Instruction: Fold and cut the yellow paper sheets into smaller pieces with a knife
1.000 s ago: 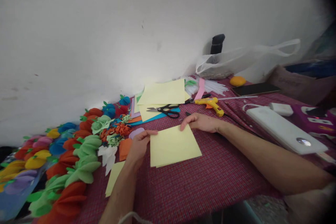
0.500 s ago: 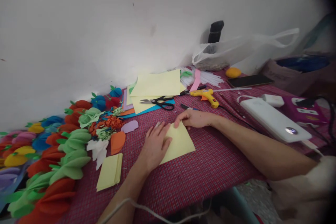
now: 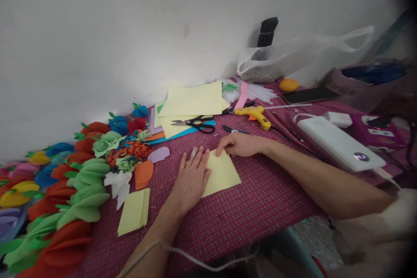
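Note:
A pale yellow sheet of paper (image 3: pixel 223 176) lies on the checked tablecloth, partly covered by both hands. My left hand (image 3: pixel 192 178) rests flat over its left side with the fingers stretched out. Something small and whitish shows at one of its fingers; I cannot make out what it is. My right hand (image 3: pixel 239 144) has thumb and forefinger closed at the paper's far edge. Beyond the hands lie black-handled scissors (image 3: pixel 198 124), a dark-bladed cutter (image 3: pixel 233 130) and a yellow glue gun (image 3: pixel 256 115). A stack of cut yellow paper (image 3: pixel 134 212) sits left of my left arm.
Paper pumpkins (image 3: pixel 78 191) in several colours fill the left side. Scraps (image 3: pixel 137 147) and larger yellow sheets (image 3: pixel 195 97) lie toward the wall. At right are a white power bank (image 3: pixel 339 143), a phone (image 3: pixel 309 95) and a purple socket box (image 3: pixel 374 132). A white cable (image 3: pixel 195 260) crosses in front.
The view has shifted slightly. My left hand's fingers lie a little flatter and further apart on the paper, while my right hand stays at its far edge.

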Demonstrator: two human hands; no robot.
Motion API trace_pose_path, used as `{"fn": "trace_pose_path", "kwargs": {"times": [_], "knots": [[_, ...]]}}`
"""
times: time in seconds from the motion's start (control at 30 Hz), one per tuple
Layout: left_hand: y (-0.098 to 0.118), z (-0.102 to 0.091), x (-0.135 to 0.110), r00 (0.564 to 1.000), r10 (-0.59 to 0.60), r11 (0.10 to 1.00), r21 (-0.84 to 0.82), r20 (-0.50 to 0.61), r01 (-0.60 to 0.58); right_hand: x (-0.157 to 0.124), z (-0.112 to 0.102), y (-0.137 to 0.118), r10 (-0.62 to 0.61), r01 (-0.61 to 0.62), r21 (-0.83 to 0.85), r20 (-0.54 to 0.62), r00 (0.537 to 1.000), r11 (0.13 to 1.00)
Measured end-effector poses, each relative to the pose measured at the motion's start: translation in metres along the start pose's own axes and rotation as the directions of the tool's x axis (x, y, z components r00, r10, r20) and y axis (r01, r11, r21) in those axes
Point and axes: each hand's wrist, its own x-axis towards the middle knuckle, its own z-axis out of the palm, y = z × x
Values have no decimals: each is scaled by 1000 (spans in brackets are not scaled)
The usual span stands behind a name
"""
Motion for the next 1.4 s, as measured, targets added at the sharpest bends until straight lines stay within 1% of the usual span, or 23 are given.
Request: {"fn": "trace_pose_path", "kwargs": {"times": [0.17, 0.23, 0.33, 0.5, 0.63, 0.9, 1.03, 1.13, 1.27, 1.33, 1.4], "knots": [[-1, 2, 1, 1000, -12, 1000, -17, 23, 12, -1, -3, -1, -133, 127, -134, -35, 991, 983], [-1, 2, 1, 1000, -9, 1000, -25, 27, 9, -1, -3, -2, -157, 150, -157, -31, 987, 976], [-1, 2, 1, 1000, -3, 999, -38, 23, 4, 0, -3, -2, -163, 156, -174, -24, 986, 972], [0, 1, 1, 999, -8, 998, -55, 38, 10, 1, -1, 0, -187, 171, -220, -55, 981, 960], [0, 2, 2, 999, -7, 997, -79, 42, 11, 1, 0, -2, -175, 153, -270, -58, 983, 951], [-2, 3, 3, 998, -8, 996, -92, 70, 15, 1, 0, -1, -190, 164, -296, -60, 980, 941], [-2, 2, 3, 998, -2, 996, -86, 56, 7, -1, -1, -2, -185, 167, -312, -29, 982, 935], [-4, 3, 3, 999, -25, 998, -48, 45, 27, -4, -2, -5, -189, 174, -331, -14, 982, 928], [-3, 2, 1, 996, -80, 995, 59, -38, 82, -8, -3, -11, -202, 177, -380, -27, 979, 908], [3, 0, 1, 995, -62, 993, 99, -78, 70, -9, -4, -14, -216, 186, -412, -27, 976, 892], [14, -2, 0, 997, 12, 996, 91, -74, -5, -10, -3, -16, -228, 198, -435, -17, 974, 878]]}}
